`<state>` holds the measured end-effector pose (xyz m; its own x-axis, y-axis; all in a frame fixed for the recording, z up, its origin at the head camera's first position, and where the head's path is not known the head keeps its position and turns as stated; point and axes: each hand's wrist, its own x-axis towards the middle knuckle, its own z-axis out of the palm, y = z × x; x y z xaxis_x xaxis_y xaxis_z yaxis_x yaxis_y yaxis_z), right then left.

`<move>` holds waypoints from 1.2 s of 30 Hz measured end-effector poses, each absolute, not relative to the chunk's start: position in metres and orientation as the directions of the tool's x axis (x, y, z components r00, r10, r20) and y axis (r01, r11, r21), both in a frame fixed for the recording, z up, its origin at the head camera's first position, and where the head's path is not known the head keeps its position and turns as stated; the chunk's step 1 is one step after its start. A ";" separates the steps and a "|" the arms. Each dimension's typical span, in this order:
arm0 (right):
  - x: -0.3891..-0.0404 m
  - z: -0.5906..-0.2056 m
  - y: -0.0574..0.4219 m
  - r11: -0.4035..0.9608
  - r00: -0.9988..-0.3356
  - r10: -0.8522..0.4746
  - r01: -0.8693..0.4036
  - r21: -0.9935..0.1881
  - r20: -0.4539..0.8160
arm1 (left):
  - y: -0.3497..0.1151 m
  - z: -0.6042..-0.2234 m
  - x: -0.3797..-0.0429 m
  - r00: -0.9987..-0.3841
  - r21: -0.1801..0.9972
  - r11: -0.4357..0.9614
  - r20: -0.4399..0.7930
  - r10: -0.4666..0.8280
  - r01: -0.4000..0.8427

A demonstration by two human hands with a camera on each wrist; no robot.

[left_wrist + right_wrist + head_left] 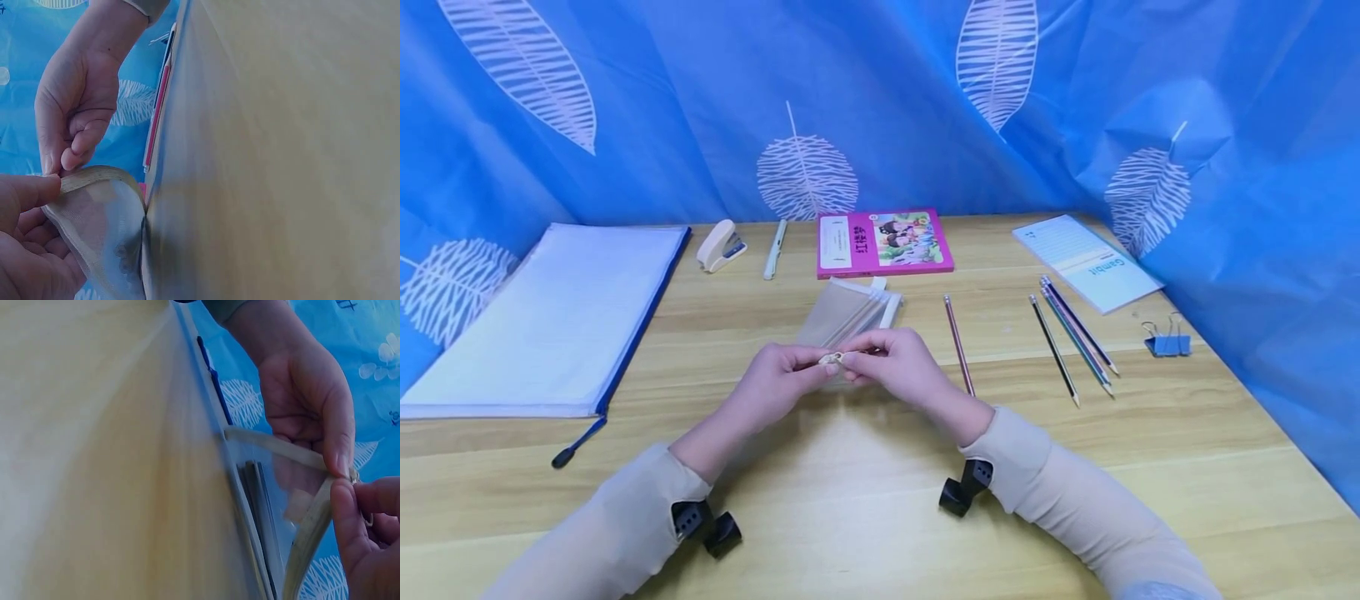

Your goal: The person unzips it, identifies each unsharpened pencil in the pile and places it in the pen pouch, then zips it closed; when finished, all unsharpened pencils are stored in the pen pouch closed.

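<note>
A small see-through mesh zipper pouch (826,315) with pale edging stands partly lifted from the table. At its near corner my left hand (772,385) pinches the edging between thumb and forefinger. Right beside it, my right hand (898,372) pinches the small zipper pull (832,358), a light metal piece with a ring. The fingertips of both hands nearly meet there. In the right wrist view, dark slim sticks (255,487) show at the pouch's lower side; whether they lie inside I cannot tell.
A pink book (883,243), a stapler (721,246) and a pen (775,250) lie at the back. On the left is a large white zip folder (550,321). Several pencils (1075,333), a notebook (1088,262) and a blue binder clip (1168,344) lie right; one red pencil (958,343) is nearer.
</note>
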<state>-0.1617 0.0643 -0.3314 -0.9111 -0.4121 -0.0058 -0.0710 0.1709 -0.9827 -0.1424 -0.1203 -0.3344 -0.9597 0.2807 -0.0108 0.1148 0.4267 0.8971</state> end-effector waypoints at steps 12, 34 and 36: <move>-0.171 -0.320 0.077 0.177 -0.878 -0.455 0.071 -0.982 -0.146 | -0.117 -0.329 -0.135 -0.950 0.840 0.479 0.122 0.288 0.253; -0.213 -0.339 0.129 0.274 -0.955 -0.180 0.182 -0.944 -0.236 | -0.160 -0.325 -0.121 -0.980 0.879 0.461 0.034 0.194 0.122; -0.216 -0.341 0.138 0.270 -0.963 -0.141 0.187 -0.944 -0.231 | -0.168 -0.324 -0.120 -0.983 0.878 0.465 0.037 0.178 0.117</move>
<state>-0.2156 0.1379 -0.3412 -0.9626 -0.1410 -0.2311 0.1871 0.2704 -0.9444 -0.1200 -0.1676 -0.3241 -0.9834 0.1778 0.0370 0.1171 0.4648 0.8776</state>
